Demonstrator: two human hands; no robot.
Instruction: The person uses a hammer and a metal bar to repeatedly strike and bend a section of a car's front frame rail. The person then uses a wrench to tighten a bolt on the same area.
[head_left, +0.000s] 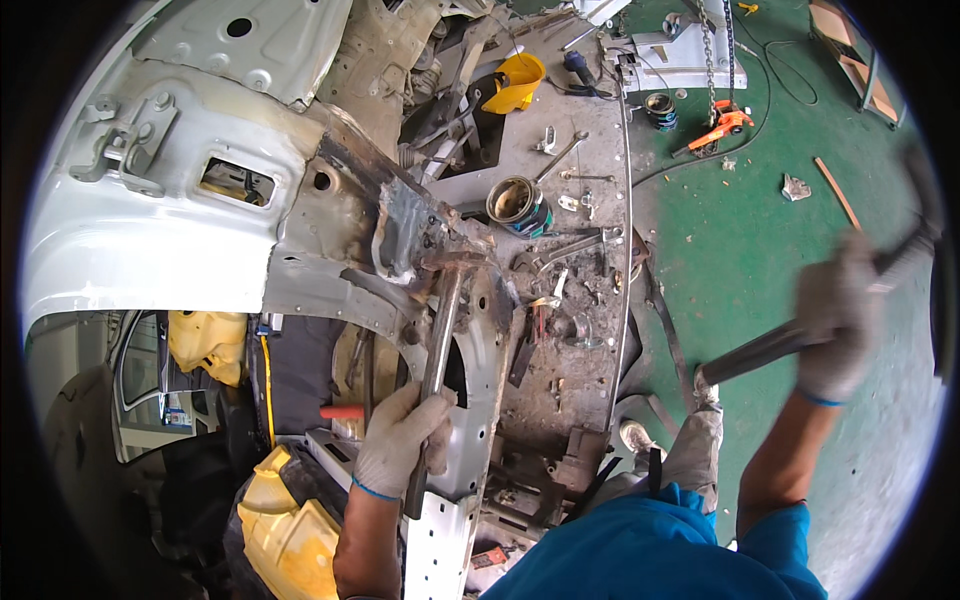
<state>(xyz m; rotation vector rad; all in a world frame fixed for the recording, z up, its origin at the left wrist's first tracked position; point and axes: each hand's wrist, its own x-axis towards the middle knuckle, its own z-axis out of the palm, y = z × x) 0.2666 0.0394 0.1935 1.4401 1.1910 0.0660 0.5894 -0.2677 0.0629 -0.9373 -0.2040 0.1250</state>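
My left hand, in a pale knit glove, is closed around the handle of a metal hammer-like tool. Its rusty head lies against the rusted, bare-metal corner of a car body panel. Out to the right, my gloved right hand grips the dark handle of a hammer; hand and hammer head are blurred. The hammer is raised over the green floor, apart from the car body. Silver-painted sheet metal with a hinge bracket extends to the left.
A steel bench beside the body holds an open can, an adjustable wrench, a combination wrench, a yellow face shield and debris. An orange chain hoist, another can and a cable are at upper right.
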